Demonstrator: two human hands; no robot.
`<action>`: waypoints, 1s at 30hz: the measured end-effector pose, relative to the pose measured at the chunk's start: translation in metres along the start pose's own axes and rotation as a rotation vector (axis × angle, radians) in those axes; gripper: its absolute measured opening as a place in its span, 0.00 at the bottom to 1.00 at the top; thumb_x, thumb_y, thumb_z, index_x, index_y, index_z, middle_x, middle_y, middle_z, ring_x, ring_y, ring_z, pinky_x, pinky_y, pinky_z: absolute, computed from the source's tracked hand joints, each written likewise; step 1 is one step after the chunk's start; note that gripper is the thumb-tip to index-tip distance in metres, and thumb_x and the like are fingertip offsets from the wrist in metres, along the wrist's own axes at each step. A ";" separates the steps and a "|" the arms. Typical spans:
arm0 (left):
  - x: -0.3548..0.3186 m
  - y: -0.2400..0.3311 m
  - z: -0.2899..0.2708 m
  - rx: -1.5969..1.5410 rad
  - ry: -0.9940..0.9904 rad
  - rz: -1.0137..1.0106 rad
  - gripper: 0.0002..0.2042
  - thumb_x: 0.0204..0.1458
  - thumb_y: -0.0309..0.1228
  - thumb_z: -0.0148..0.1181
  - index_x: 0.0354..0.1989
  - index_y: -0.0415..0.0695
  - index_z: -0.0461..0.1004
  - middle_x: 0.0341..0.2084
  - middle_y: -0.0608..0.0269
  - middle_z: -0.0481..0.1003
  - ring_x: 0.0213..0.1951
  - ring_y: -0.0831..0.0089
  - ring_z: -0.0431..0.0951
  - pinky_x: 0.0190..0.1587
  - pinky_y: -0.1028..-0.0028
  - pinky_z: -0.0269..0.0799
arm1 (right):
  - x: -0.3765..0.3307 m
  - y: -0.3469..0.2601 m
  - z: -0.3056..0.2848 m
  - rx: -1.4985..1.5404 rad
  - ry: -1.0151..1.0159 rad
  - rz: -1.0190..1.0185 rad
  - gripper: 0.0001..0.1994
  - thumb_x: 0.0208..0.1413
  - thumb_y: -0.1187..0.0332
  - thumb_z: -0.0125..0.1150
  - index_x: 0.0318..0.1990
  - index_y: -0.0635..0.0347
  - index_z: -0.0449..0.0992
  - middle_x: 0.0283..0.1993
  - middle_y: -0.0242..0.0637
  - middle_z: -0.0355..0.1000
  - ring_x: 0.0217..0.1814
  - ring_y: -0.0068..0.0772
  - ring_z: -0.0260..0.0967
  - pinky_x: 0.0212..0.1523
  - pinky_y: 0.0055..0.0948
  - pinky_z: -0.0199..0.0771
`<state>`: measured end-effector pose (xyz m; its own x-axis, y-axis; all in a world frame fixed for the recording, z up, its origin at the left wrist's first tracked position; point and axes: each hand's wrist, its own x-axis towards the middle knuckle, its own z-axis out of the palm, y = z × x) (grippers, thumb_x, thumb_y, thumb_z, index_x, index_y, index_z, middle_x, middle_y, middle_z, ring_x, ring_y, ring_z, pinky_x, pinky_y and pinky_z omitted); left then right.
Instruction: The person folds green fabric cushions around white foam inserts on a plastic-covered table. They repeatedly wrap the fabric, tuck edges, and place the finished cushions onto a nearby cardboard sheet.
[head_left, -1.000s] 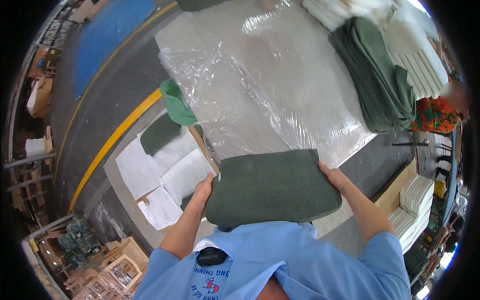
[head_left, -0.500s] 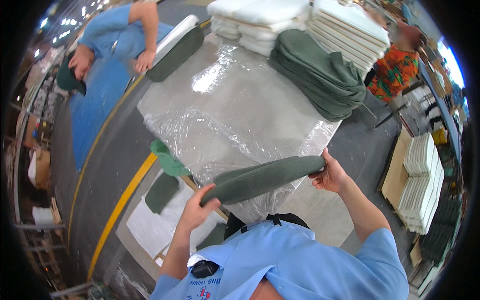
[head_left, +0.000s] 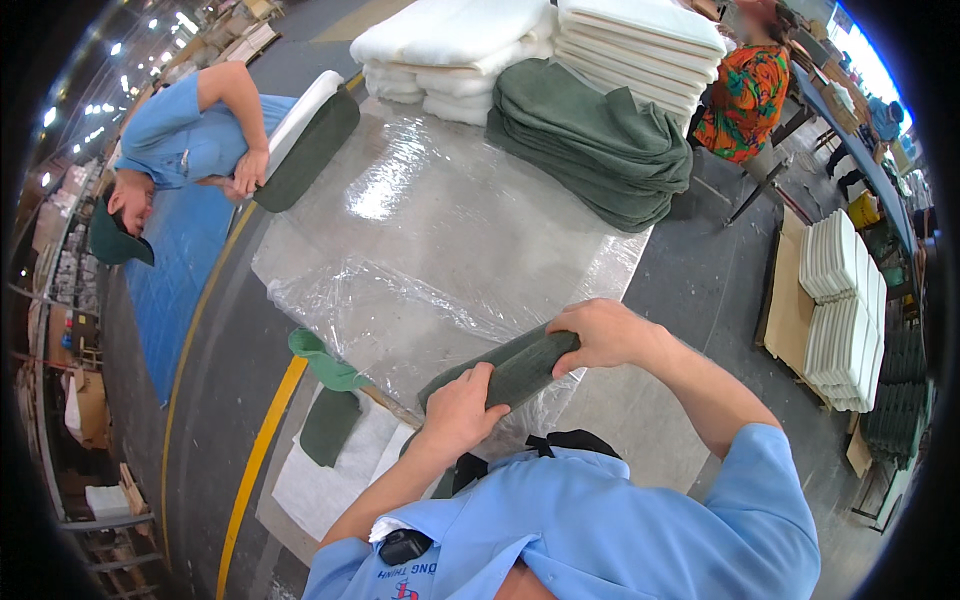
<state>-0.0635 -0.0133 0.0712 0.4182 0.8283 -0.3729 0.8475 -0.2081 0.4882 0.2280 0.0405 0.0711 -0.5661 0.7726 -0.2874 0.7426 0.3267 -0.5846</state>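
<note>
A dark green piece of thick cloth (head_left: 527, 372), folded into a padded strip, lies over the near edge of the table. My left hand (head_left: 462, 408) grips its left end, thumb toward the middle. At its right end, my right hand (head_left: 600, 335) is closed with the fingers bent over the cloth. The undersides of both grips are hidden. Beyond my hands stretches the tabletop (head_left: 400, 225), covered in clear plastic film. A pile of similar dark green cloth pieces (head_left: 590, 145) sits at its far right.
White padded stacks (head_left: 450, 45) stand along the table's far side. At far left, a person (head_left: 190, 140) handles a white and green piece (head_left: 308, 150). A person in a floral top (head_left: 745, 95) is at far right. Left below are a green cloth (head_left: 328, 362) and white sheet (head_left: 325, 475).
My hands have come closer together, the right moving left and over the cloth. The strip has been lowered and looks shorter between them. The person at left has brought both hands to their piece.
</note>
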 end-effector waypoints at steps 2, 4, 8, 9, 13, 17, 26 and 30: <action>0.003 0.004 0.007 0.047 0.036 -0.035 0.29 0.52 0.40 0.75 0.59 0.42 0.70 0.49 0.48 0.80 0.50 0.45 0.82 0.50 0.52 0.77 | 0.010 0.002 0.008 -0.110 -0.057 -0.029 0.28 0.46 0.46 0.79 0.51 0.53 0.81 0.46 0.36 0.81 0.52 0.48 0.79 0.54 0.47 0.76; 0.004 0.002 0.018 0.115 0.120 -0.022 0.27 0.52 0.38 0.75 0.55 0.42 0.69 0.46 0.51 0.80 0.46 0.48 0.83 0.47 0.52 0.78 | 0.013 -0.002 0.028 -0.231 0.088 0.000 0.28 0.43 0.47 0.81 0.49 0.51 0.80 0.43 0.32 0.79 0.51 0.44 0.79 0.53 0.44 0.75; 0.005 0.000 0.033 0.175 0.283 0.025 0.26 0.50 0.38 0.75 0.54 0.43 0.72 0.41 0.51 0.80 0.42 0.47 0.82 0.44 0.51 0.78 | 0.003 0.005 0.049 -0.331 0.465 -0.131 0.28 0.38 0.49 0.83 0.44 0.49 0.77 0.40 0.26 0.76 0.50 0.36 0.76 0.52 0.41 0.72; 0.002 -0.001 0.036 0.169 0.283 0.016 0.27 0.50 0.39 0.75 0.55 0.43 0.72 0.42 0.51 0.81 0.43 0.47 0.83 0.45 0.52 0.78 | 0.002 0.007 0.055 -0.335 0.461 -0.136 0.28 0.38 0.48 0.82 0.45 0.48 0.78 0.41 0.26 0.76 0.51 0.36 0.75 0.53 0.40 0.71; 0.011 0.003 0.015 0.060 0.140 -0.086 0.32 0.50 0.42 0.76 0.61 0.45 0.71 0.45 0.49 0.83 0.47 0.46 0.84 0.48 0.53 0.78 | 0.003 0.016 0.038 -0.240 0.495 -0.248 0.30 0.42 0.48 0.80 0.51 0.48 0.79 0.48 0.31 0.77 0.52 0.40 0.74 0.57 0.40 0.70; 0.020 -0.011 -0.021 -0.142 0.036 -0.127 0.29 0.49 0.42 0.77 0.59 0.46 0.78 0.46 0.47 0.84 0.50 0.48 0.85 0.52 0.57 0.79 | 0.015 0.053 0.029 0.083 0.873 -0.064 0.31 0.56 0.50 0.75 0.62 0.54 0.76 0.53 0.38 0.77 0.55 0.41 0.74 0.61 0.41 0.71; 0.000 -0.026 -0.036 -1.329 0.623 -0.129 0.25 0.53 0.21 0.73 0.60 0.33 0.74 0.50 0.53 0.82 0.49 0.63 0.83 0.55 0.64 0.78 | 0.038 0.020 0.104 1.174 0.541 0.375 0.46 0.65 0.41 0.66 0.79 0.60 0.55 0.67 0.56 0.70 0.69 0.44 0.70 0.69 0.44 0.68; -0.017 0.003 -0.001 -1.510 0.694 -0.078 0.34 0.53 0.19 0.70 0.70 0.34 0.64 0.63 0.52 0.72 0.61 0.61 0.75 0.65 0.60 0.70 | 0.049 0.009 0.046 0.979 0.277 0.261 0.43 0.60 0.38 0.69 0.71 0.65 0.69 0.66 0.54 0.74 0.68 0.45 0.72 0.68 0.42 0.69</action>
<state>-0.0687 -0.0272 0.0798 -0.1731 0.9564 -0.2353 -0.3734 0.1573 0.9142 0.1905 0.0558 0.0168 -0.2367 0.8935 -0.3816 0.1459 -0.3556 -0.9232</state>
